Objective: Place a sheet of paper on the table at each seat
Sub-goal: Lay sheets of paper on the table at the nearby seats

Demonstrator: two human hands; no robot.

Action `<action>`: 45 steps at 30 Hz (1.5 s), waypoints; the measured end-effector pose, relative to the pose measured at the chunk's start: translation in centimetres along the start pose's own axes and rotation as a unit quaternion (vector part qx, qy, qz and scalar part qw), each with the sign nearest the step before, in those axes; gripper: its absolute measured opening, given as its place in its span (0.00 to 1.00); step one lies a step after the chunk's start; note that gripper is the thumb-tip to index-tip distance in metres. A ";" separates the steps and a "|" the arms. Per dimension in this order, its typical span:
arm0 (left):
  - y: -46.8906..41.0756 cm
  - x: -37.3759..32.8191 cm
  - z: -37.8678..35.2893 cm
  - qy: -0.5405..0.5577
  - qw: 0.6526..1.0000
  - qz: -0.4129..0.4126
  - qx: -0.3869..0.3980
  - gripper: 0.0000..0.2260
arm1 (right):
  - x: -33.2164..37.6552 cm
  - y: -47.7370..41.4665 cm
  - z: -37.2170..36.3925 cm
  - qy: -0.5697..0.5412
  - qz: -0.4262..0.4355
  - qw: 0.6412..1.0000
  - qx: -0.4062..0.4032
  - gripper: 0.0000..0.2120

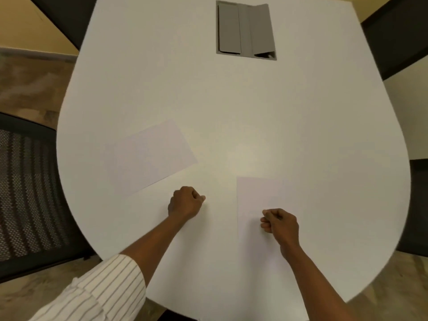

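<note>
Two white sheets of paper lie flat on the white table (231, 100). One sheet (150, 156) is angled toward the left edge, in front of the mesh chair. The other sheet (261, 195) lies straight at the near end of the table, in front of me. My left hand (185, 202) is a closed fist on bare table between the two sheets, holding nothing. My right hand (280, 224) is also curled shut and rests on the near sheet; I see no paper pinched in its fingers.
A grey cable hatch (245, 30) is set into the table at the far middle, one flap raised. A black mesh chair (27, 193) stands at the left edge, and dark chair parts (416, 205) show at the right. The table edge curves round close to me.
</note>
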State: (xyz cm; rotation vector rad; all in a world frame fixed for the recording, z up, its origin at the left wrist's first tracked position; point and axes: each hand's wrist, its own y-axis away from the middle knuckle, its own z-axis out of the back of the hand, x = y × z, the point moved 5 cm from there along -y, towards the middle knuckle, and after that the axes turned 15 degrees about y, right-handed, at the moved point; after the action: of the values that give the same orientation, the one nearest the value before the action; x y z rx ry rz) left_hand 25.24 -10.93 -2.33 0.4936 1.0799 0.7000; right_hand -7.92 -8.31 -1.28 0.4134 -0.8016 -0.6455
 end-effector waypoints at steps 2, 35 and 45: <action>1.0 0.4 -2.2 -0.010 1.000 0.007 0.003 0.12 | -1.9 -0.8 1.6 0.009 -0.011 1.000 -0.011 0.04; 9.7 0.7 -19.8 -0.045 0.967 0.203 -0.149 0.13 | -8.1 -6.7 6.8 0.219 -0.017 0.975 0.014 0.21; 11.0 1.7 -18.4 0.037 0.979 0.107 -0.168 0.07 | -9.6 -7.0 6.3 0.175 -0.006 0.985 0.014 0.20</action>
State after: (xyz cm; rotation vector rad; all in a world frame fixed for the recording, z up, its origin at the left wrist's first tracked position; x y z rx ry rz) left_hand 5.89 -1.60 -3.34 0.2941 0.9602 1.0764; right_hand -20.38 -7.68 -6.33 0.5397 -0.4748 -0.5530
